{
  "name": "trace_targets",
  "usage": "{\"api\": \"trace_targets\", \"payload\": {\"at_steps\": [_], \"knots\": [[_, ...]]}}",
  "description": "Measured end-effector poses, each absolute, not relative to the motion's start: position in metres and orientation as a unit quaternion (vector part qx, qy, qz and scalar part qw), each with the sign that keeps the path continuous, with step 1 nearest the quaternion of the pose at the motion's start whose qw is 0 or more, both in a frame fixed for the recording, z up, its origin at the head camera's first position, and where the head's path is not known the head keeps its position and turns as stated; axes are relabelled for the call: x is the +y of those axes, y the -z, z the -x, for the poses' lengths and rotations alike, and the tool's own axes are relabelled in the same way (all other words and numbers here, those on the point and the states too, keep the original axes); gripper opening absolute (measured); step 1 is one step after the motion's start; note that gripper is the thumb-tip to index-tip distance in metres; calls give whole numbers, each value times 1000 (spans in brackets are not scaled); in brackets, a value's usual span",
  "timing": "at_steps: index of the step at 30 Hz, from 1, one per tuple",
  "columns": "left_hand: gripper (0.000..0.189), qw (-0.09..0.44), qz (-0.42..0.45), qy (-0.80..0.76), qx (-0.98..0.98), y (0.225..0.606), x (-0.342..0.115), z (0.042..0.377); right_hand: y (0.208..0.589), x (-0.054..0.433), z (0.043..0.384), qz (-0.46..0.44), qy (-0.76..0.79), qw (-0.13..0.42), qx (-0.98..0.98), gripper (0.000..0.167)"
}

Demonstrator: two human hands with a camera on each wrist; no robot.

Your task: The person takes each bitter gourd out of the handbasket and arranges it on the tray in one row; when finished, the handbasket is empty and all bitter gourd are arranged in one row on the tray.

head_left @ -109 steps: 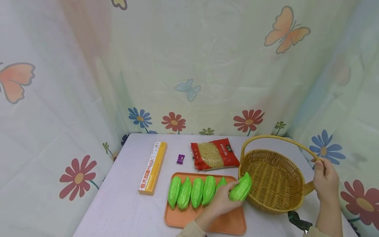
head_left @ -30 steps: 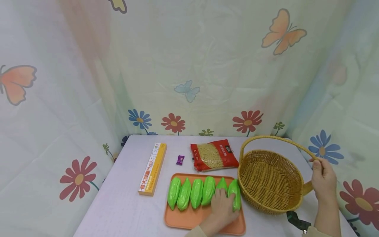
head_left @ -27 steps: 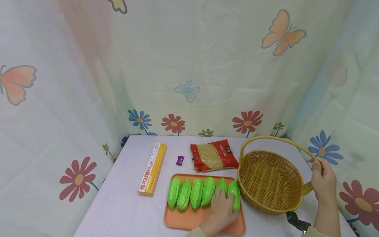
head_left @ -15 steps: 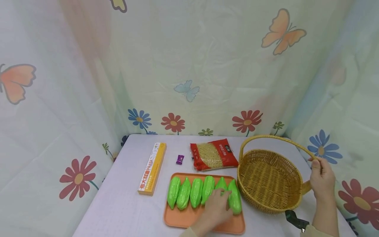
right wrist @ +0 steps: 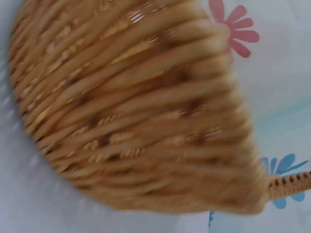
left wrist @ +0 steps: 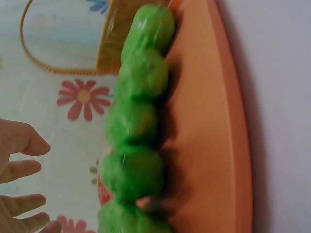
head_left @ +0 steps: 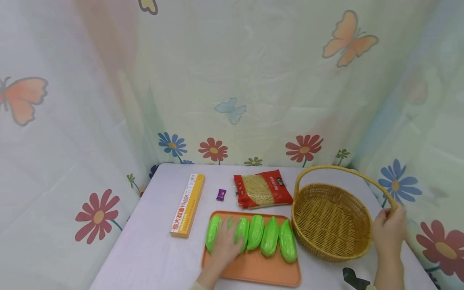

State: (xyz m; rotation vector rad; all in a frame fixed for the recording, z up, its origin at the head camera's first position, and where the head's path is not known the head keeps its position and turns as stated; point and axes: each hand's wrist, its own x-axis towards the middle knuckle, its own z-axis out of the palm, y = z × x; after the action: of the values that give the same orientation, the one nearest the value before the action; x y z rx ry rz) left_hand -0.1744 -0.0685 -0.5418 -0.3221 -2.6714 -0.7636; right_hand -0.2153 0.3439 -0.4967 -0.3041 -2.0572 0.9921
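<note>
Several shiny green ribbed toy bitter melons point(head_left: 270, 237) lie in a row on the orange tray point(head_left: 259, 273). My left hand point(head_left: 225, 243) is over the left part of the row, partly hiding the second melon from the left. In the left wrist view its fingers point(left wrist: 24, 204) are spread and apart from the melons. On the right stands a wicker basket point(head_left: 328, 225) with nothing in it. My right hand point(head_left: 389, 231) holds the basket's arched handle point(head_left: 337, 167) at its right side; that hand's fingers are outside the right wrist view, which shows the woven basket wall point(right wrist: 141, 111).
Behind the tray lies a red bag of pasta point(head_left: 262, 189), with a small purple wrapped candy point(head_left: 221, 195) beside it. A yellow and white pasta box point(head_left: 187, 205) lies at the left. A black device point(head_left: 355, 278) sits near my right wrist. Flower-printed curtains surround the table.
My left hand has left the rightmost melons and moved left along the tray. The rightmost melon, carried earlier, now lies on the tray. My right hand has shifted slightly lower on the handle.
</note>
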Motion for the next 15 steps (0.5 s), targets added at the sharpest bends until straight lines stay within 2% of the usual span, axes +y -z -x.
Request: {"api": "trace_targets", "payload": {"at_steps": [2, 5, 11, 15], "knots": [[48, 181, 93, 269, -941, 541, -81, 175, 501, 343, 212, 127, -392, 393, -822, 30], [49, 208, 66, 269, -938, 541, -94, 178, 506, 343, 204, 146, -393, 342, -841, 37], [51, 265, 24, 270, -925, 536, -114, 184, 519, 349, 188, 145, -326, 238, -903, 27], [54, 269, 1, 254, -929, 533, -124, 185, 531, 342, 177, 142, -299, 201, -922, 34]]}}
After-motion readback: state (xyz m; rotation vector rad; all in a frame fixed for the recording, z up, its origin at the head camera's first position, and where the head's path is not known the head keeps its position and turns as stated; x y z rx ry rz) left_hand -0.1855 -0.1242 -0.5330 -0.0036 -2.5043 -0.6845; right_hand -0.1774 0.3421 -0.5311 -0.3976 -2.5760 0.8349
